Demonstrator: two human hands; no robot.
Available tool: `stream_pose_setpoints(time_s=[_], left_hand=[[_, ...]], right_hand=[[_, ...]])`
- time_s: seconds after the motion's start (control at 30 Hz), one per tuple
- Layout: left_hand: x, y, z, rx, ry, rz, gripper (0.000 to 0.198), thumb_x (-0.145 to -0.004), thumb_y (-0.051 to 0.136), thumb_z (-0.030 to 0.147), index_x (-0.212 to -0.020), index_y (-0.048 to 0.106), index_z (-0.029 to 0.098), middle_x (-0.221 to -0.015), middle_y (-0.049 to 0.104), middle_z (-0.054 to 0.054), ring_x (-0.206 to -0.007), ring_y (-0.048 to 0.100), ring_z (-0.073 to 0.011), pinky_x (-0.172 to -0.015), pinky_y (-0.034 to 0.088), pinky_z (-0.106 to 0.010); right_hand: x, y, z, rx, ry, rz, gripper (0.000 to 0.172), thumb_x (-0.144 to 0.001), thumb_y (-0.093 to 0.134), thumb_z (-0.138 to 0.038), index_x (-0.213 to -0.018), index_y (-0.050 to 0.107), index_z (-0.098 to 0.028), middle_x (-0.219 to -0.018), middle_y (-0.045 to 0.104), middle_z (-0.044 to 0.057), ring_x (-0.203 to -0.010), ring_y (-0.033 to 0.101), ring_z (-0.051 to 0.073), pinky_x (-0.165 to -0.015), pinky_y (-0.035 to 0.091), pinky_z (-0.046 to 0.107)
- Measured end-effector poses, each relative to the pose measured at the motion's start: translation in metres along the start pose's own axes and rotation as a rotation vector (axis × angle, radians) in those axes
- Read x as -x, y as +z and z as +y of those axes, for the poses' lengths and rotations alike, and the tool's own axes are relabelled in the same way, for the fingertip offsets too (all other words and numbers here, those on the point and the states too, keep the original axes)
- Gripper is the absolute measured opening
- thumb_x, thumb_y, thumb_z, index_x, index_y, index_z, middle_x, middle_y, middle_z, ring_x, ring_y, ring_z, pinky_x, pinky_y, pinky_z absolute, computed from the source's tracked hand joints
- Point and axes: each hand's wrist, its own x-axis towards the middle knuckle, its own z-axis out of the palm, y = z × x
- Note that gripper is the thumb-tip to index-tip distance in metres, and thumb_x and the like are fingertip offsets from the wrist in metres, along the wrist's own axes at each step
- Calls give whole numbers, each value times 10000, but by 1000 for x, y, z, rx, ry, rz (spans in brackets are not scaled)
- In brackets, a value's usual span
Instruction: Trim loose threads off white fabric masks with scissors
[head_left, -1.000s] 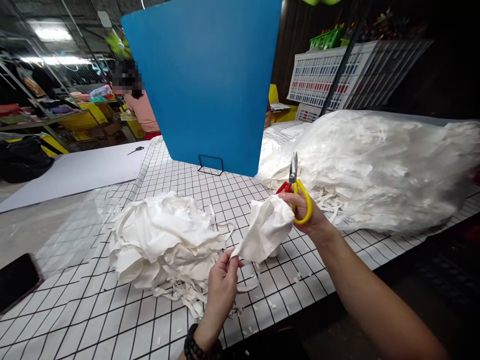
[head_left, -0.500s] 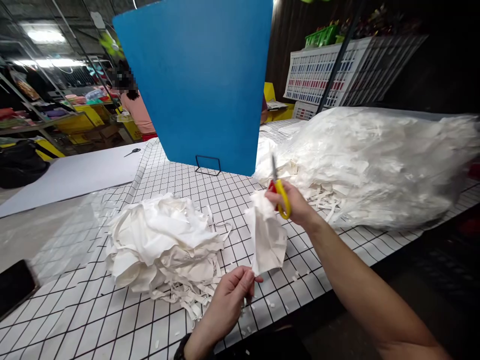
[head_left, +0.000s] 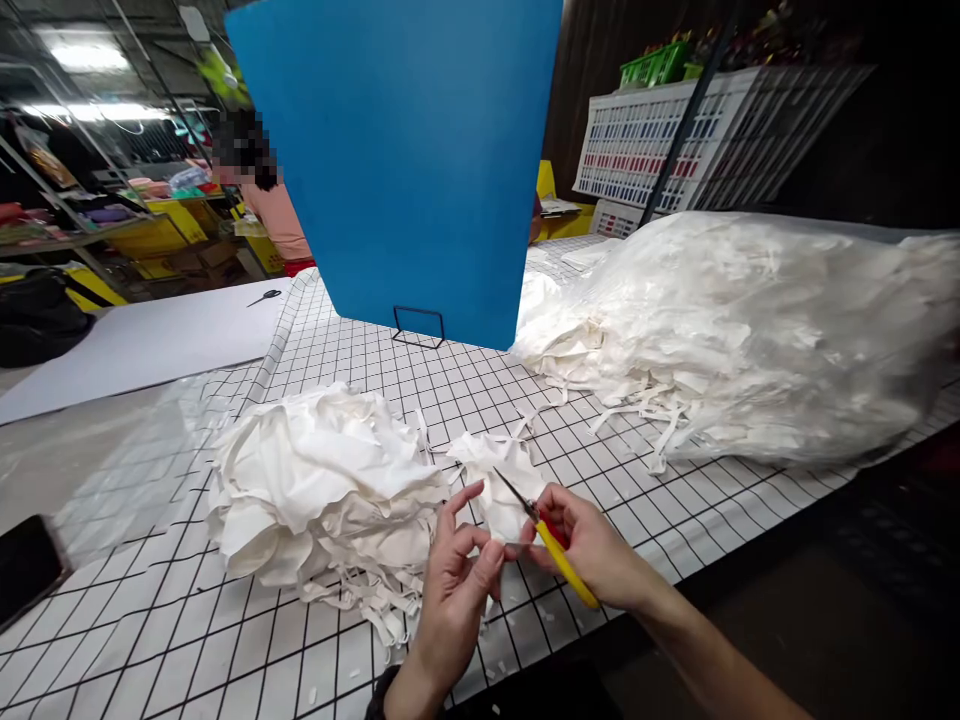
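Scissors (head_left: 559,555) with red and yellow handles rest in my right hand (head_left: 592,545), their blades pointing up and left over a white cloth piece (head_left: 502,485). That piece lies on the grid-patterned table cover just beyond my fingers, a strap trailing from its far side. My left hand (head_left: 461,580) pinches the near edge of the cloth between thumb and finger, its index finger raised. Both hands' fingertips are close together there. Left of them sits a heap of white cloth pieces (head_left: 330,470) with straps hanging from its near side.
A big clear bag of white cloth pieces (head_left: 772,340) spills open at the right. Behind stands a blue board (head_left: 405,170) near a black wire stand (head_left: 418,328). A phone (head_left: 30,570) and small scissors (head_left: 265,297) lie left. A person (head_left: 277,215) is beyond the board.
My right hand has come down and toward me with the scissors, meeting my left hand. The cloth piece, raised before, now lies on the table. My left index finger has lifted.
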Motion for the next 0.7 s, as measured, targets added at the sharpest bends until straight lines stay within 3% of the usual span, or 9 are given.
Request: stream_pose_setpoints(time_s=[0.1,0.17,0.27,0.43,0.57,0.7], left_hand=[[-5,6,-5,100,16,-128,262,-862,632,378,-748,742,168,-1210,623,-136,-704,624,-191,-622,504,-317],[-8,11,-10,196,22,-198,239,-870,627,346,-789,751,159,-1157,644,-131,-601,588,-141,-575,486,-300],[-12,18,-13,222,71,-200,209,-882,624,313,-809,747,161,-919,664,-87,-635,604,-153,-626,493,-296],[-13,20,-9,-52,187,-104,215,-903,606,298,-801,744,168,-689,618,-50,-720,591,-179,-716,464,-281],[-12,19,-7,-194,219,-94,241,-927,565,293,-780,720,179,-697,608,-50,-725,576,-182,-718,443,-277],[-11,19,-7,-284,262,-125,272,-943,529,277,-736,680,187,-734,595,-53,-745,572,-188,-707,433,-276]], right_hand=[[0,0,12,-5,-23,117,482,-602,880,-326,-791,449,-220,-763,602,-39,-560,493,84,-487,388,202],[0,-6,13,8,-4,145,480,-611,869,-374,-797,454,-220,-798,600,-26,-515,441,71,-438,349,197],[11,-18,3,88,-46,207,436,-656,841,-372,-810,459,-227,-825,583,-21,-573,461,95,-485,384,220],[47,-27,-23,505,-47,183,394,-687,804,-321,-827,443,-249,-731,501,-55,-618,453,124,-550,398,245],[60,-19,-30,888,-4,200,386,-675,775,-409,-871,479,-257,-743,588,-24,-622,515,166,-549,398,276],[60,-12,-28,1023,-8,226,401,-673,754,-492,-876,500,-257,-788,632,1,-638,557,190,-572,405,298]])
